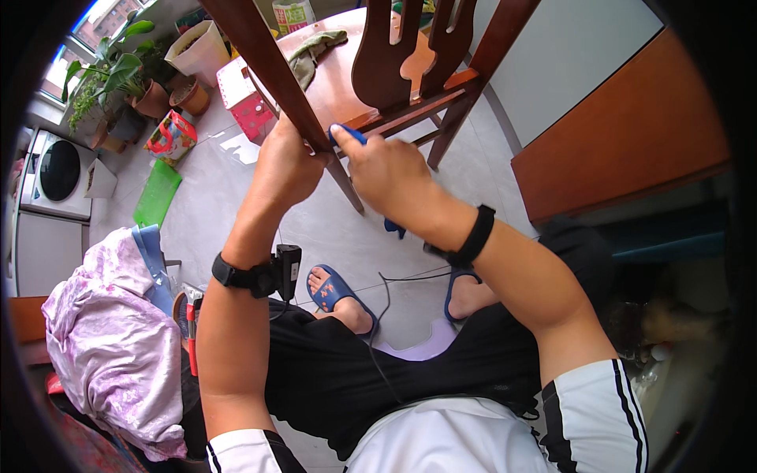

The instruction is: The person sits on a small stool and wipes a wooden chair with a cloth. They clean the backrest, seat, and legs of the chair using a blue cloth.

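Observation:
A dark reddish-brown wooden chair stands with its back toward me. My left hand is closed around the lower part of its left back post. In my right hand is a blue cloth, its index finger pressing the cloth near where that post meets the rear seat rail. Another dark blue bit shows below the right hand. On the pale, glossy chair seat lies a crumpled grey-green cloth. The palm sides of both hands are hidden.
Several potted plants, a pink-and-white box, a gift bag and a green sheet are at the left. Fabric is heaped nearby. An orange-brown wooden panel flanks the right. A black cable crosses between my legs.

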A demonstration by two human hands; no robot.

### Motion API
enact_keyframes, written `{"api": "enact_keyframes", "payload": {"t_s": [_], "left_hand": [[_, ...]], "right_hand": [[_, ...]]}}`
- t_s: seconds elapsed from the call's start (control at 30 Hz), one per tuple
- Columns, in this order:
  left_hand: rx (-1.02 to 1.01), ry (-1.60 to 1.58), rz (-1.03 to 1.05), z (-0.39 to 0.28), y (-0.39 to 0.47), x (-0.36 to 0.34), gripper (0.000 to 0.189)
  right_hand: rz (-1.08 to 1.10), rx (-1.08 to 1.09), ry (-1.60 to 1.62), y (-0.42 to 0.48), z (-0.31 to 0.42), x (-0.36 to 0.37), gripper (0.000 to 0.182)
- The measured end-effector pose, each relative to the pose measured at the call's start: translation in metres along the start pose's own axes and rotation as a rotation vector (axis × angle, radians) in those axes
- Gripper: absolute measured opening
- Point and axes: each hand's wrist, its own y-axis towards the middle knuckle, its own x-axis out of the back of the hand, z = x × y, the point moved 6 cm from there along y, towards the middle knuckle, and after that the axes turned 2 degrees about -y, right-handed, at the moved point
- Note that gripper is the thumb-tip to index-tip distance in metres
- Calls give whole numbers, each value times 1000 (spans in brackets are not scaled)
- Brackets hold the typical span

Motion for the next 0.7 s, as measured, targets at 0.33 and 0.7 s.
{"api": "enact_keyframes", "payload": {"t_s": [0.33,0.7], "left_hand": [[-55,11,-6,1,7,-2,44],[-102,32,-49,1,3,1,52]], "right_hand": [[23,-162,92,5,6,-17,52],[167,-206,33,0,8,-7,61]]}}
